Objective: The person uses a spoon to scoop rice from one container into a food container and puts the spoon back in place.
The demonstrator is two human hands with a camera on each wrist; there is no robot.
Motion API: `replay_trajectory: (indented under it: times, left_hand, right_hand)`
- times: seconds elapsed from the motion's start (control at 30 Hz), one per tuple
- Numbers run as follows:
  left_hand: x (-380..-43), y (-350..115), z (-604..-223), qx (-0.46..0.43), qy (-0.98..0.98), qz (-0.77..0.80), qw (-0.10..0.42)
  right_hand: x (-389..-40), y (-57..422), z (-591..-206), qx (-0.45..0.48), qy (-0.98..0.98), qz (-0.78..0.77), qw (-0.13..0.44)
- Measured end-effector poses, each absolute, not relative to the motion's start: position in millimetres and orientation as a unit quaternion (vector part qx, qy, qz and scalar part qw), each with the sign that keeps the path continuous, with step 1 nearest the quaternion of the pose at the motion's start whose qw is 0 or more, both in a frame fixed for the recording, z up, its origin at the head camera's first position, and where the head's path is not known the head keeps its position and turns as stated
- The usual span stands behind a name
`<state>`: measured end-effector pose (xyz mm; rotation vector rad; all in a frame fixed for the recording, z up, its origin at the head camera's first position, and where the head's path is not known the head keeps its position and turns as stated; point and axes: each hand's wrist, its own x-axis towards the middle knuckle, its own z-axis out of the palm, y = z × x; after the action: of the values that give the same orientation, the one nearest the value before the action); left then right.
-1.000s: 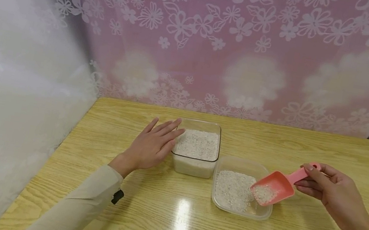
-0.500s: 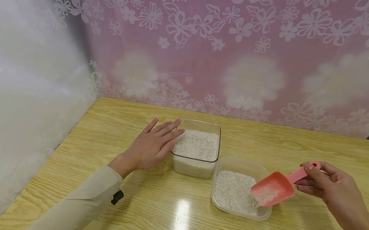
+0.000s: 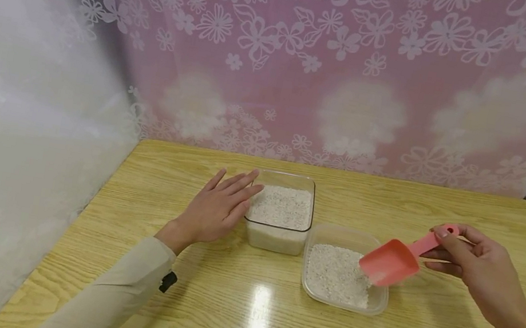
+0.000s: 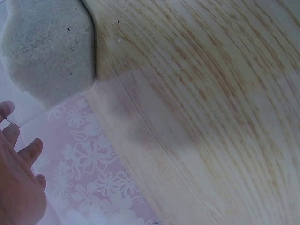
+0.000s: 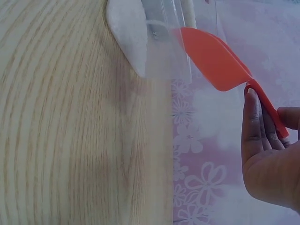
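Observation:
My right hand [image 3: 480,270] pinches the handle of a pink scoop [image 3: 390,261] between thumb and fingers. The scoop tilts down over the right side of a low clear plastic container [image 3: 306,293], with only a few pale grains left near its lip. White rice [image 3: 339,272] covers the container's bottom. My left hand [image 3: 216,205] rests with fingers spread at the left rim of a taller clear bin [image 3: 276,241], which also holds rice [image 3: 282,205]. In the right wrist view the scoop [image 5: 213,58] shows its underside beside the low container's wall [image 5: 164,51].
Both containers stand side by side on a wood-grain table [image 3: 165,310], the bin slightly farther back. A pink floral curtain [image 3: 274,96] hangs behind the table's far edge. White sheeting [image 3: 25,118] hangs on the left.
The rice has slid out of the scoop into the low container, where it now spreads farther right. My right hand has risen slightly and tipped the scoop. The left hand stays put.

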<state>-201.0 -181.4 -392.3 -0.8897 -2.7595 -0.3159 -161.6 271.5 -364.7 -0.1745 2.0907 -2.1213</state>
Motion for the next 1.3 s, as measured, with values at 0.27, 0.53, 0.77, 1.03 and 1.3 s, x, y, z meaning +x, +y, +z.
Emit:
replay_trajectory:
  times: [0.27,0.53,0.77,1.03,1.3]
  left_hand:
    - [-201.3,-181.5,-392.3,-0.304,-0.941,-0.097,0.107]
    - [-200.6,-182.0,-391.6,-0.303,-0.941,-0.095,0.114]
    - [-199.7,-181.5,-390.6,-0.303,-0.942,-0.096,0.106]
    - [-199.3,-182.4,-390.7,-0.305,-0.941,-0.098,0.109]
    - [-199.8,-181.5,-389.8,-0.307,-0.941,-0.094,0.11]
  right_hand:
    - [-162.2,268.4,-360.1,-0.067,0.705,-0.702,0.072]
    - [-161.6,266.6,-357.2,-0.068,0.703,-0.705,0.067]
    - [-161.4,267.3,-356.6,-0.056,0.705,-0.705,0.059]
    - [-167.2,269.4,-353.0,-0.053,0.638,-0.764,0.078]
    - [-183.2,267.8,-342.4,-0.065,0.492,-0.859,0.13]
